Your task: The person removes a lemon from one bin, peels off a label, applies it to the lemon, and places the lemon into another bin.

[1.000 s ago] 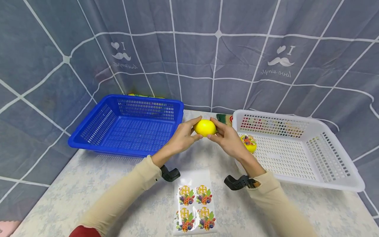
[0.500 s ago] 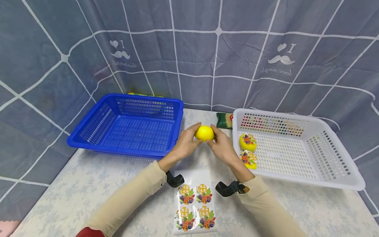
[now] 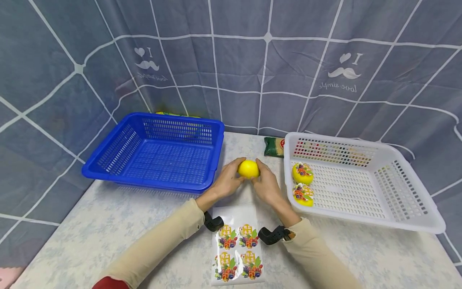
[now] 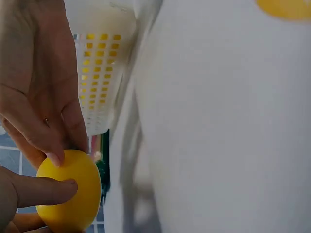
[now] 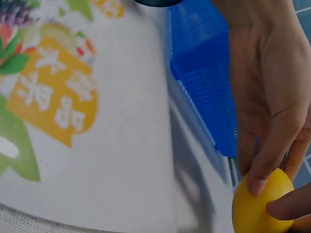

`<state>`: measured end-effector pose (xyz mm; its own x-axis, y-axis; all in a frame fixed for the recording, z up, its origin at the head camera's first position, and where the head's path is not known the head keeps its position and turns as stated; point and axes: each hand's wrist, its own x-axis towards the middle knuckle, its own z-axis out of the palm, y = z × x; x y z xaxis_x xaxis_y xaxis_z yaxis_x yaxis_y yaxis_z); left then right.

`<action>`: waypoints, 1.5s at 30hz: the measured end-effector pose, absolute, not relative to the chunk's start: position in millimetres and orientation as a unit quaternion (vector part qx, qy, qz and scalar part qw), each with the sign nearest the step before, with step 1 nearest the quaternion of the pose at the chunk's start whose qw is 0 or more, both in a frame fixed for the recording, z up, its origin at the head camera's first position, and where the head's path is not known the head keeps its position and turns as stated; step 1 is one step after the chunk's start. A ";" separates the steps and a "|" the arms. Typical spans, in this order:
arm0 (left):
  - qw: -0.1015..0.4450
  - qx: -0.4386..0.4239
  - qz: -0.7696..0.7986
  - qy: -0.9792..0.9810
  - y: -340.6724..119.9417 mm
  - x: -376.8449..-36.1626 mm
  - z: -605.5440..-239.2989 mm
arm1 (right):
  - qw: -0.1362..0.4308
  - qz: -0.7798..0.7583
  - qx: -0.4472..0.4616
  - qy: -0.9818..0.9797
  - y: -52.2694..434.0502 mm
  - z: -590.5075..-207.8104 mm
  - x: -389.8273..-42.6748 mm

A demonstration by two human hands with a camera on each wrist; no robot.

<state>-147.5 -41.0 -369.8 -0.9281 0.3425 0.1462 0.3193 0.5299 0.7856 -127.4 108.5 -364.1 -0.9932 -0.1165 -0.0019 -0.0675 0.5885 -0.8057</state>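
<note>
Between both hands, above the table, is a plain yellow lemon (image 3: pixel 249 169). My left hand (image 3: pixel 227 178) grips its left side and my right hand (image 3: pixel 266 182) its right side, fingertips behind and thumbs toward me. In the left wrist view, both thumbs press on the lemon (image 4: pixel 85 206). The right wrist view shows the same lemon (image 5: pixel 255 211) at the lower right, thumbs on its near face. Closer to me lies a white sheet of several fruit stickers (image 3: pixel 237 253), printed with fruit and characters. The lemon's far side is hidden.
A blue basket (image 3: pixel 213 176) stands at the left, a white basket (image 3: pixel 404 224) at the right. Inside the white one sit a stickered lemon (image 3: pixel 302 173) and another stickered lemon (image 3: pixel 304 195). A green packet (image 3: pixel 273 147) lies behind; a grey curtain hangs at the back.
Both hands have moved toward me with the lemon, lower in the head view. My right forearm has shifted left, uncovering the nearer stickered lemon in the white basket.
</note>
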 end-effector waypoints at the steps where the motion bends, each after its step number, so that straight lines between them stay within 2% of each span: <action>1: 0.014 0.188 0.446 0.875 -41.3 -148.1 -371.7 | 0.030 -0.452 -0.052 0.890 108.6 -365.9 -128.0; 11: 0.046 0.183 0.416 0.890 -43.4 -152.1 -384.1 | 0.054 -0.448 -0.054 0.891 112.6 -378.9 -132.1; 20: 0.052 0.193 0.403 0.893 -46.0 -153.2 -387.5 | 0.060 -0.444 -0.043 0.893 116.3 -380.5 -130.5; 30: 0.039 0.196 0.402 0.894 -49.1 -152.5 -386.4 | 0.008 -0.410 -0.124 0.904 122.3 -372.1 -91.0; 35: 0.022 0.231 0.389 0.892 -51.9 -147.7 -387.1 | 0.022 -0.391 -0.191 0.900 125.8 -375.4 -74.5; 41: 0.023 0.268 0.390 0.881 -53.8 -134.6 -376.9 | 0.050 -0.377 -0.181 0.907 128.9 -381.7 -70.0; 45: 0.042 0.301 0.387 0.871 -54.0 -124.3 -365.1 | 0.078 -0.365 -0.217 0.902 132.7 -387.6 -71.2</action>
